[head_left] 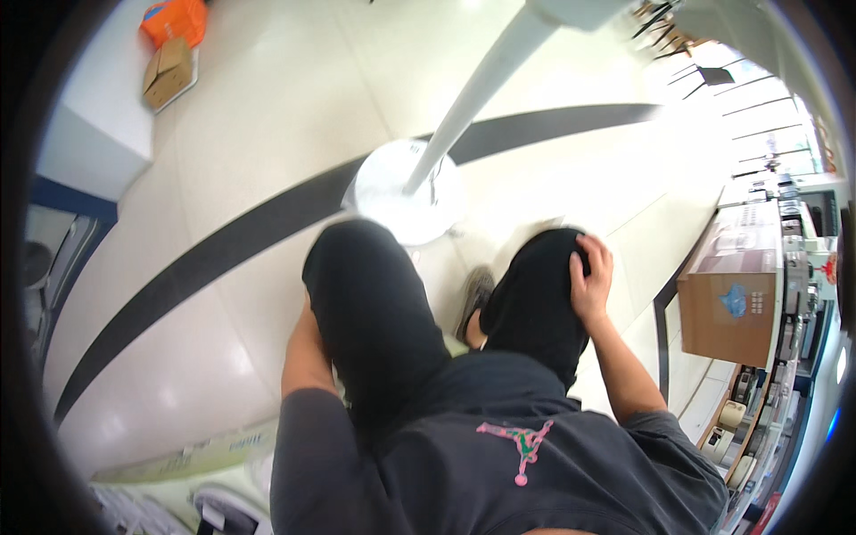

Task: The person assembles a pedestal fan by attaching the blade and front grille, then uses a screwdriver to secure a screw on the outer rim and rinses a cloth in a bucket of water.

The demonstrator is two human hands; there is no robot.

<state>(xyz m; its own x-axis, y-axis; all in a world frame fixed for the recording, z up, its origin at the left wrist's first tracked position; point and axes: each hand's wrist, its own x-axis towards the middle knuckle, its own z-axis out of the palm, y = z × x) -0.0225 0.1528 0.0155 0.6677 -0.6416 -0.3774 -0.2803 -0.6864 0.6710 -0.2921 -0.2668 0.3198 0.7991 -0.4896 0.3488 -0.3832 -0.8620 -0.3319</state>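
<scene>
I am seated, with black trousers (pixel 370 294) over both bent legs. My right hand (pixel 593 276) rests on the right knee, its fingers loosely spread on the cloth and nothing held in it. My left forearm (pixel 308 352) runs down along the outer side of the left thigh, where the leg hides the hand and its fingers. Ahead of the knees a white pole (pixel 481 94) rises from a round white base (pixel 406 201) on the floor. One shoe (pixel 476 299) shows between my legs.
A large cardboard box (pixel 729 308) stands at the right beside a shelf (pixel 776 392) of small goods. Far left are another carton (pixel 169 71) and an orange bag (pixel 176 20). A dark curved stripe (pixel 232 236) crosses the pale floor. Chairs (pixel 713 76) stand far right.
</scene>
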